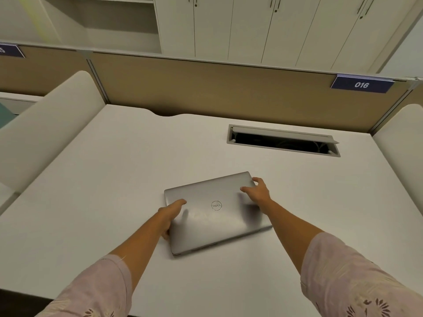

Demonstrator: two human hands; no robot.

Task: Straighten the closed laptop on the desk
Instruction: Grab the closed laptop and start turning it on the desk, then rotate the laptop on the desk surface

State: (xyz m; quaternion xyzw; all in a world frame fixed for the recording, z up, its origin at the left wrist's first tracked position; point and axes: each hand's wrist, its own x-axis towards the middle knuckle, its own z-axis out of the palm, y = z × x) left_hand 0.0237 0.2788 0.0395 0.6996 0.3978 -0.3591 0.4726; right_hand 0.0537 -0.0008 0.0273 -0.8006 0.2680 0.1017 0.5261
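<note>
Currently your left hand [170, 215] clasps the left short edge of the closed laptop [215, 213], thumb on the lid and fingers curled round the side. That silver laptop lies flat near the middle of the desk [91, 179], rather toward its front edge, well short of the cable hatch [282, 140] by the back edge. Your right hand [257, 191] rests spread over the far right corner, fingertips hooked on the rear edge. Its long axis runs skewed to the front edge: right end farther back, left end nearer you. Both hands are equally placed, so squaring it likely means drawing the right end toward you.
</note>
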